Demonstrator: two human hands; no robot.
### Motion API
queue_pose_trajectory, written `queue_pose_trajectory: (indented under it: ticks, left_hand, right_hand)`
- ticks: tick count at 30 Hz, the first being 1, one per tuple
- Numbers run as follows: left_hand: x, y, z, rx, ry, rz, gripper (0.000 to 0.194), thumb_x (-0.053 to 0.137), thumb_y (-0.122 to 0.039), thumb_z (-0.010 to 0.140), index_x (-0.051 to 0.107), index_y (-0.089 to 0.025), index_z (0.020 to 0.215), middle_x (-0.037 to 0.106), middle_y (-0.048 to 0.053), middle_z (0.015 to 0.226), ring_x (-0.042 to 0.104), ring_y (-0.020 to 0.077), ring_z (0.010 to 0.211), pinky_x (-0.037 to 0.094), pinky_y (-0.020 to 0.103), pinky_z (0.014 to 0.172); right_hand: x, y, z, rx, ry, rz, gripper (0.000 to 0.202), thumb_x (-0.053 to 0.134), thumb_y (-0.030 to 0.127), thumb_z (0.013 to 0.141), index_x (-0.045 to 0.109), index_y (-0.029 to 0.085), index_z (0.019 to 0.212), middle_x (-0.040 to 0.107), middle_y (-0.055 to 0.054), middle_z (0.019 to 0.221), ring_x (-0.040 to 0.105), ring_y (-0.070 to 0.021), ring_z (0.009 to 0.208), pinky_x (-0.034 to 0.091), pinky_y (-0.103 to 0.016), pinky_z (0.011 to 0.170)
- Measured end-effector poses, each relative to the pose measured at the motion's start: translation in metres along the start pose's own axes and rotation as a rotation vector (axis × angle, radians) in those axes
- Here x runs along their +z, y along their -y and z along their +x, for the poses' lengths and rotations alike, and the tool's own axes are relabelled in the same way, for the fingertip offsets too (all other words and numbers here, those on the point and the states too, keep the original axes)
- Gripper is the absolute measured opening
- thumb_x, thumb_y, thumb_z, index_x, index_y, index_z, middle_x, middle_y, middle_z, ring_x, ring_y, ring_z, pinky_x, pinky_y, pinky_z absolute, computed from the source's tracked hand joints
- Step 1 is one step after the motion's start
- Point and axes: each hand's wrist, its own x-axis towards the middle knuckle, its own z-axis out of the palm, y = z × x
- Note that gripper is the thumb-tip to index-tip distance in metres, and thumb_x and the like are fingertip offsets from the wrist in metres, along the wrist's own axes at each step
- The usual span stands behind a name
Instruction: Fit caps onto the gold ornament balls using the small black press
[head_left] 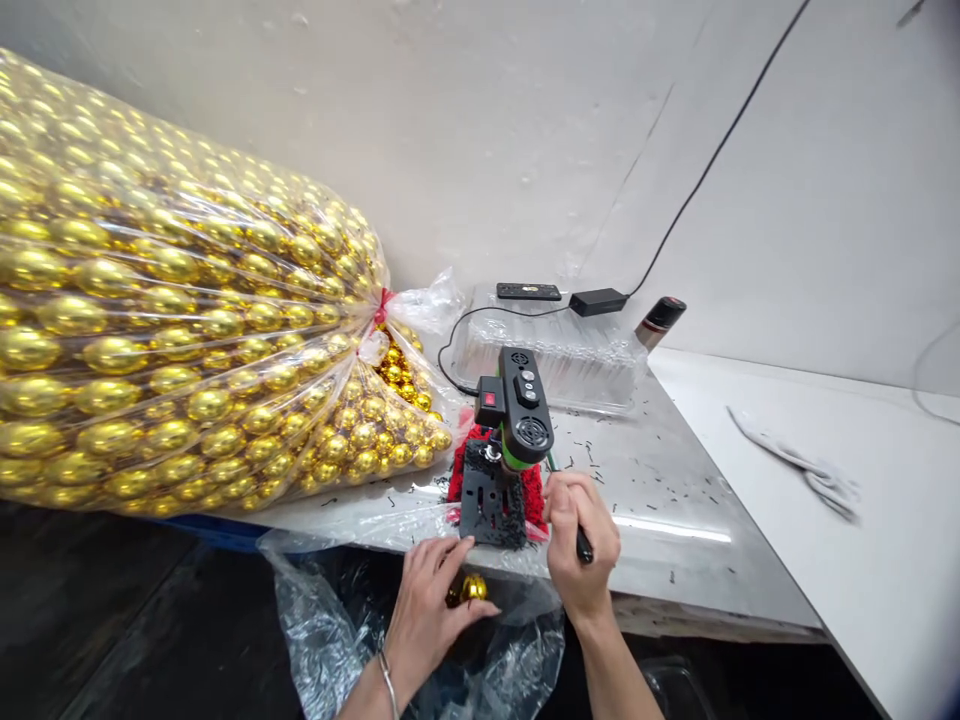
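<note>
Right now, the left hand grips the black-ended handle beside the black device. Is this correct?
Not quite: in the head view, it is the right hand, not the left hand, that grips the black-ended handle beside the black device.

The left hand [429,600] is spread at the front edge of a black metal plate [480,522], a gold ball [474,588] showing between thumb and forefinger, above a clear plastic bag [525,655]. The right hand [581,540] grips the black handle [584,546] beside a small black machine [527,405]. Red matting [534,500] lies under the plate. A tied sack of gold balls [172,300] fills the left; behind the machine, a remote [529,291] and a power adapter [598,302] rest on a clear plastic tray [540,355].
</note>
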Motion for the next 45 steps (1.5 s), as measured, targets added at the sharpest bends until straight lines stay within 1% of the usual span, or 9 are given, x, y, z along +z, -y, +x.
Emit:
queue_pose_trajectory:
  ticks: [3, 6, 10, 14, 21, 25, 32, 38, 45]
  left_hand:
    - [-0.012, 0.005, 0.033, -0.007, -0.154, 0.088, 0.043, 0.05, -0.04, 0.09, 0.053, -0.022, 0.128, 0.061, 0.013, 0.117, 0.055, 0.0266, 0.108, 0.044, 0.042, 0.093]
    - [-0.031, 0.017, 0.107, -0.047, -0.256, 0.231, 0.034, 0.04, -0.024, 0.094, 0.056, -0.018, 0.122, 0.058, 0.014, 0.12, 0.05, 0.0265, 0.115, 0.038, 0.043, 0.099]
    - [-0.05, 0.042, 0.193, -0.162, 0.099, 0.495, 0.02, 0.054, -0.016, 0.082, 0.066, -0.014, 0.097, 0.061, 0.018, 0.106, 0.055, 0.0307, 0.103, 0.042, 0.044, 0.09]
    - [-0.052, 0.064, 0.223, -0.15, 0.307, 0.498, 0.011, 0.074, -0.014, 0.059, 0.065, -0.016, 0.064, 0.064, 0.012, 0.087, 0.059, 0.0257, 0.087, 0.046, 0.035, 0.08]
    - [-0.063, 0.083, 0.232, -0.071, 0.465, 0.289, 0.02, 0.071, -0.03, 0.064, 0.066, -0.011, 0.065, 0.058, 0.001, 0.066, 0.056, 0.015, 0.071, 0.042, 0.024, 0.074]
    - [-0.081, 0.078, 0.237, -0.112, 0.409, 0.172, 0.033, 0.065, -0.047, 0.071, 0.067, -0.015, 0.071, 0.061, 0.001, 0.067, 0.055, 0.0164, 0.065, 0.042, 0.024, 0.065]
    - [-0.098, 0.041, 0.187, -0.41, 0.236, -0.77, 0.033, 0.07, -0.043, 0.069, 0.067, -0.015, 0.085, 0.066, 0.002, 0.082, 0.055, 0.0115, 0.06, 0.044, 0.023, 0.055]
    - [-0.075, 0.025, 0.123, -0.804, 0.135, -1.332, 0.024, 0.068, -0.026, 0.074, 0.07, -0.011, 0.093, 0.069, 0.008, 0.088, 0.057, 0.0094, 0.058, 0.046, 0.019, 0.05]
    - [-0.029, 0.017, 0.101, -0.942, 0.143, -1.419, 0.027, 0.072, -0.02, 0.071, 0.067, -0.012, 0.097, 0.07, 0.007, 0.084, 0.062, 0.0096, 0.062, 0.046, 0.015, 0.049]
  right_hand:
    - [0.004, -0.002, -0.006, 0.002, -0.029, 0.008, 0.025, 0.041, 0.007, 0.088, 0.046, 0.02, 0.067, 0.05, 0.0, 0.068, 0.051, -0.0132, 0.068, 0.04, -0.028, 0.062]
    - [0.004, -0.002, -0.006, -0.002, -0.029, 0.014, 0.025, 0.041, 0.007, 0.088, 0.045, 0.02, 0.067, 0.05, 0.0, 0.067, 0.051, -0.0137, 0.068, 0.04, -0.028, 0.062]
    - [0.002, -0.003, -0.007, -0.028, -0.001, -0.001, 0.022, 0.04, 0.006, 0.088, 0.049, 0.019, 0.073, 0.051, -0.001, 0.069, 0.051, -0.0132, 0.066, 0.04, -0.027, 0.059]
    - [0.003, -0.004, -0.008, -0.07, -0.006, -0.038, 0.022, 0.04, 0.005, 0.087, 0.049, 0.019, 0.073, 0.051, -0.001, 0.067, 0.051, -0.0136, 0.067, 0.04, -0.027, 0.06]
    - [0.004, -0.004, -0.008, -0.075, -0.011, -0.03, 0.023, 0.039, 0.002, 0.086, 0.047, 0.019, 0.073, 0.05, -0.001, 0.068, 0.051, -0.0129, 0.067, 0.04, -0.027, 0.059]
    - [0.005, -0.006, -0.009, -0.075, -0.019, -0.026, 0.023, 0.04, 0.002, 0.086, 0.047, 0.019, 0.072, 0.051, -0.001, 0.068, 0.052, -0.0128, 0.068, 0.04, -0.026, 0.059]
    - [0.004, -0.006, -0.009, -0.088, -0.007, -0.031, 0.023, 0.04, 0.003, 0.086, 0.047, 0.019, 0.071, 0.05, 0.0, 0.066, 0.052, -0.0128, 0.067, 0.04, -0.026, 0.059]
    - [0.004, -0.006, -0.009, -0.1, -0.02, -0.021, 0.024, 0.04, 0.002, 0.085, 0.048, 0.019, 0.071, 0.049, 0.0, 0.065, 0.052, -0.0133, 0.068, 0.041, -0.026, 0.059]
    - [0.003, -0.006, -0.01, -0.096, 0.011, -0.038, 0.024, 0.04, 0.0, 0.085, 0.046, 0.019, 0.072, 0.05, -0.001, 0.068, 0.051, -0.0122, 0.07, 0.041, -0.026, 0.061]
